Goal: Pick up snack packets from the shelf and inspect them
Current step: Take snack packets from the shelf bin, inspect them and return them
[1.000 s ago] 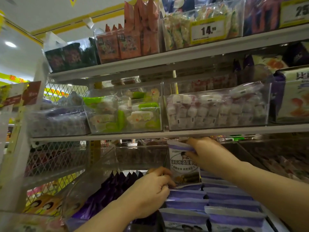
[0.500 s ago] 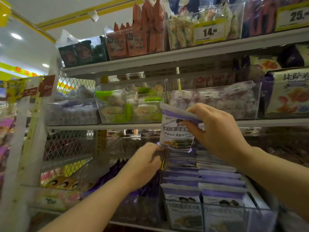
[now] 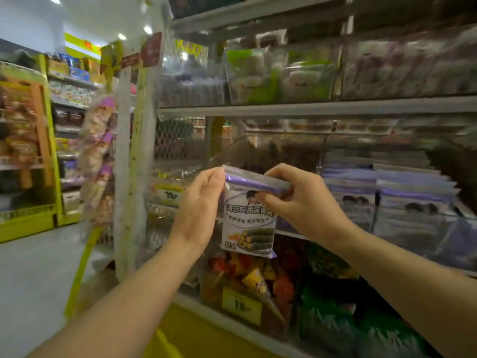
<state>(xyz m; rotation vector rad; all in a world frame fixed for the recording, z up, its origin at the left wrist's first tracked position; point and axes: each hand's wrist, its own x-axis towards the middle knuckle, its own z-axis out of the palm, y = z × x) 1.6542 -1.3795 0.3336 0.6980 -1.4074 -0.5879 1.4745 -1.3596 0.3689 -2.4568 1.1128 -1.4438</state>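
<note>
A shop aisle: stocked shelves [image 3: 309,109] far and right, open floor [image 3: 31,267] left. The snack packet [image 3: 247,218] hangs upright in front of the shelves, its top corners pinched by the left hand [image 3: 198,210] and right hand [image 3: 304,205]. Holding its printed face steady should aid reading; free room for turning lies near and left.

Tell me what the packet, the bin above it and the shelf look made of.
Packet: probably thin plastic film; glossy printed front, crimped purple top strip. Bin: clear rigid plastic, perhaps acrylic; the contents show through and its edges catch light. Shelf: seemingly painted metal; flat, grey, matte front edge, though blurred.
</note>
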